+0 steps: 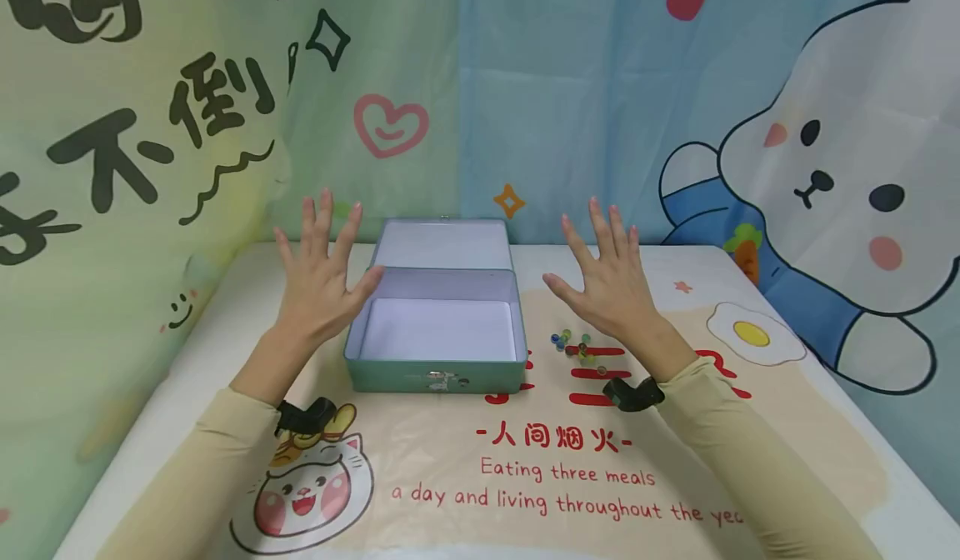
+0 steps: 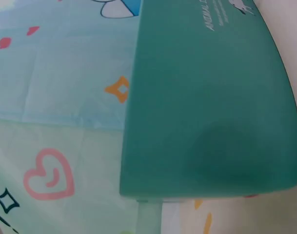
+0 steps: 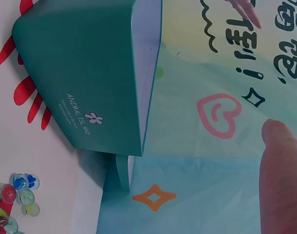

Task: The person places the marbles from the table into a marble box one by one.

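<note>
In the head view, the left hand (image 1: 318, 285) and the right hand (image 1: 615, 285) are hovering, fingers spread apart; between them one open box (image 1: 438, 331) is standing on the worktop (image 1: 427, 439). The left wrist view is showing the same box. In the right wrist view, at least seven marbles (image 3: 27, 197) are lying near it.

A yellow, green and blue backdrop (image 1: 555, 85) hangs behind the table (image 1: 225, 327), printed with dark lettering (image 1: 102, 164), a pink heart outline (image 1: 391, 134) and a large white animal (image 1: 855, 160) in blue; the table's surface shows a cat face (image 1: 303, 502), a fried egg (image 1: 752, 334) and red writing (image 1: 555, 437)
</note>
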The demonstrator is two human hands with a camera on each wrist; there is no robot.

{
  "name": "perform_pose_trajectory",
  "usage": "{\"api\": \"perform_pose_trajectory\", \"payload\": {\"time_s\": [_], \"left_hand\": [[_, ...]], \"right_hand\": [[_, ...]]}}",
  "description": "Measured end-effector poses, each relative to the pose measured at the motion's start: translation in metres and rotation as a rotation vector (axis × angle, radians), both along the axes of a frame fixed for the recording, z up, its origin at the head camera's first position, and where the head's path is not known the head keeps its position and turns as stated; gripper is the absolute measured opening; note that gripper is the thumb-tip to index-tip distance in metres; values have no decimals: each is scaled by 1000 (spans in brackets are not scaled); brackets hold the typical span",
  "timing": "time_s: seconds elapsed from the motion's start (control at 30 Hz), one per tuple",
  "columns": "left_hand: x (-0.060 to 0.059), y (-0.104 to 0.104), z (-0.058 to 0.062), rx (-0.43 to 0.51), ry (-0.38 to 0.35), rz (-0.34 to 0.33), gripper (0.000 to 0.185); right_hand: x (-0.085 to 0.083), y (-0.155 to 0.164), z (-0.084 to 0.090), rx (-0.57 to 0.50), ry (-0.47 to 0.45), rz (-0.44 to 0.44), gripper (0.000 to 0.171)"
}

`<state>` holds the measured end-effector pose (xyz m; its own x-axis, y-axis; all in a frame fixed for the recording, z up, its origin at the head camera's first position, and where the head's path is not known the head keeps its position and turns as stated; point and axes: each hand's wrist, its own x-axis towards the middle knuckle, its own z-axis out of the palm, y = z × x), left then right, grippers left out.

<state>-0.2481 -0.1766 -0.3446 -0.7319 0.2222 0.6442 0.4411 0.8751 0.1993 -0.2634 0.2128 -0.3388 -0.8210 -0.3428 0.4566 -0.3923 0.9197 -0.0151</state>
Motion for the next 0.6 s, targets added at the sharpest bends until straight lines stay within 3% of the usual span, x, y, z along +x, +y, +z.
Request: {"api": "perform_pose_trajectory", "payload": {"time_s": [0.27,0.6], "left_hand": [[3,-9,0,-16,98,-60,81],[11,-18,-15,32,116,-119,82]], "right_hand": [[-3,-1,1,-11,7,-14,82],[1,1,-2,-44,-1,-22,82]]}}
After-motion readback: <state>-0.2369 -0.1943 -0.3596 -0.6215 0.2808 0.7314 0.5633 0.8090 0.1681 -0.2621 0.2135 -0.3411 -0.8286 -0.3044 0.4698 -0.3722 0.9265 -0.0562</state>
